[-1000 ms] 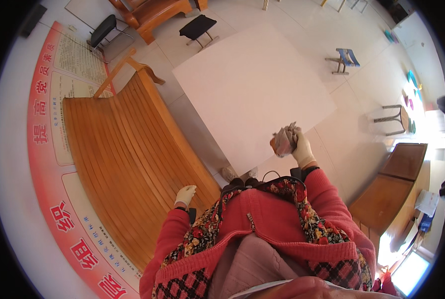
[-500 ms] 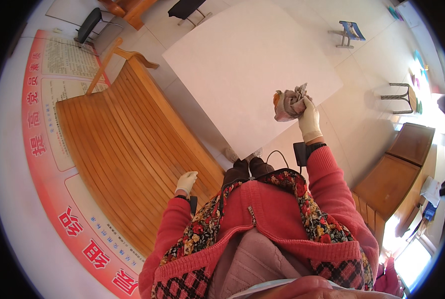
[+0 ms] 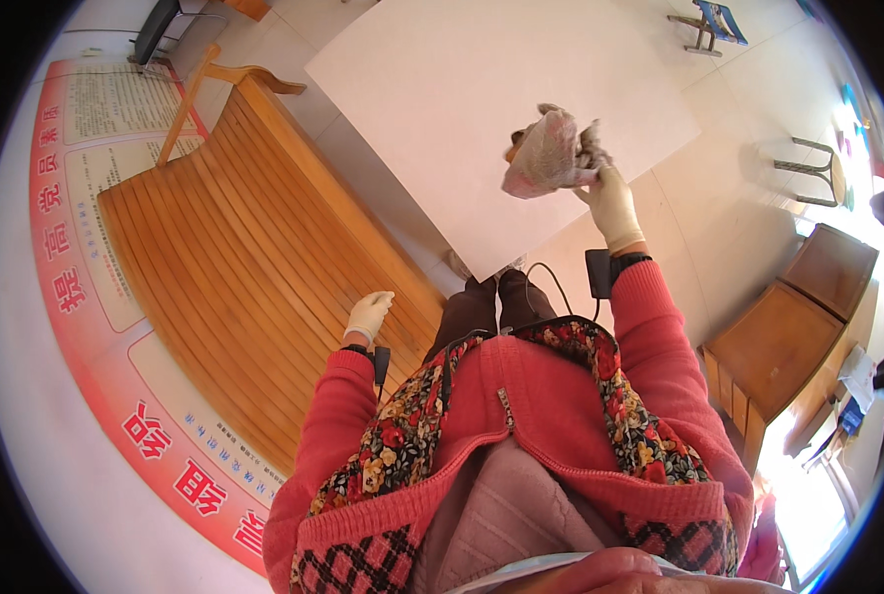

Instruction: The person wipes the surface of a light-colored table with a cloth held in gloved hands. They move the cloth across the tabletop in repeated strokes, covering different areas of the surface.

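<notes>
My right hand (image 3: 612, 208), in a pale glove, pinches the edge of a crumpled greyish-pink cloth (image 3: 549, 158). The rag hangs bunched over the right part of a large white tabletop (image 3: 482, 109), with a small orange-brown patch at its left side. Whether it touches the surface I cannot tell. Lower left, my left hand (image 3: 370, 317), also gloved, is loosely curled with nothing showing in it. That hand is above the seat of a slatted wooden bench (image 3: 254, 257).
The bench curves along the left wall, beneath a red-bordered poster (image 3: 61, 218). To the right are brown wooden cabinets (image 3: 779, 346) and a stool (image 3: 808, 170). A folding stool (image 3: 709, 28) stands beyond the table, and a dark chair (image 3: 157, 30) at the far left.
My right hand has stayed near the same spot while the cloth swung up and left, opening out more. My left hand has risen slightly in the picture. The view has tilted.
</notes>
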A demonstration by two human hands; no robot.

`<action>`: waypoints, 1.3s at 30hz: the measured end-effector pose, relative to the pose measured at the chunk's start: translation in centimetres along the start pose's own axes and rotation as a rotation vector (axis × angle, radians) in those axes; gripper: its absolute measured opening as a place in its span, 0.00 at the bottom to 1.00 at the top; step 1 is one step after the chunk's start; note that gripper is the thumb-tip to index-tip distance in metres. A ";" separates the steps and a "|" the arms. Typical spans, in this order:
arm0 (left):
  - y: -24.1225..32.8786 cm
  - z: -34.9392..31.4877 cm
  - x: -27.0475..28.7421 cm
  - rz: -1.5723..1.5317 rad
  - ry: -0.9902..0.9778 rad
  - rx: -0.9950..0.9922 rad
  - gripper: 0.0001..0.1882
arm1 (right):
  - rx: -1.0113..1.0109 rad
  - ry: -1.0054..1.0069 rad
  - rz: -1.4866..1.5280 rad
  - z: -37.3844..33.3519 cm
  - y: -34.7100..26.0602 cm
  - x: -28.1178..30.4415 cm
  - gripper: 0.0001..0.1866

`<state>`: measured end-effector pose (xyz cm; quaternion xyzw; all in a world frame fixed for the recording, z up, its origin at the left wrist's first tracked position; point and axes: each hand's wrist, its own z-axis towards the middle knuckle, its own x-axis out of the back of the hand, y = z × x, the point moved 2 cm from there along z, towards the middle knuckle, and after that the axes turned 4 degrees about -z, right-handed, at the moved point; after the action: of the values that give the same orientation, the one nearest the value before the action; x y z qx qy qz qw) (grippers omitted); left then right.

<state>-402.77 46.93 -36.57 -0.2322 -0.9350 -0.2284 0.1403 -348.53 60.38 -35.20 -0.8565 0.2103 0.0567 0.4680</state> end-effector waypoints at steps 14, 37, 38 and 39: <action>3.3 4.0 -2.8 0.138 -0.039 -0.178 0.21 | -0.195 -0.048 0.355 3.1 4.9 -0.6 0.20; 33.2 16.4 -19.1 1.045 -0.245 -1.216 0.61 | -0.276 0.624 -0.003 -4.6 18.1 2.1 0.25; 33.3 16.6 -21.7 1.085 -0.261 -1.245 0.61 | -0.275 0.647 0.023 -5.0 19.4 2.7 0.25; 33.2 17.0 -24.0 1.124 -0.276 -1.282 0.62 | -0.282 0.651 0.029 -5.4 20.7 3.5 0.28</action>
<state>-368.36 72.58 -47.93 -0.7204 -0.3805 -0.5784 -0.0404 -354.45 45.07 -49.34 -0.8828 0.3507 -0.1841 0.2526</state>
